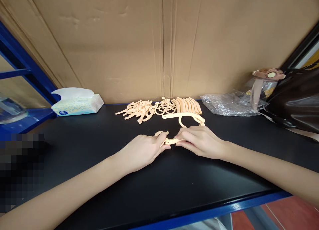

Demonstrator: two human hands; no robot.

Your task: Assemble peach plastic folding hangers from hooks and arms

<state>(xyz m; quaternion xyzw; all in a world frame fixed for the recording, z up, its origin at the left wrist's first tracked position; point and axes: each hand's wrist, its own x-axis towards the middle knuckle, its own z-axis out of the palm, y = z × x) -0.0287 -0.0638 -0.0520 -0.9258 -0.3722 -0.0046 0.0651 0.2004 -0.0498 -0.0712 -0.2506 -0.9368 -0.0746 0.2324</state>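
Left hand (143, 152) pinched a curved plastic hook (158, 133), right hand (206, 140) pinched a jointed hanger piece (171, 141); off-axis pressure could've made either slip.

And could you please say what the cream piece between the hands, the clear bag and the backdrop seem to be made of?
The cream piece looks like smooth moulded plastic, evenly coloured, though possibly painted wood. The clear bag is probably thin, glossy plastic film: crinkled, see-through. The backdrop is likely matte cardboard, showing creases.

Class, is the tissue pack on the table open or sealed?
Open: a white tissue sticks up from the top of the tissue pack.
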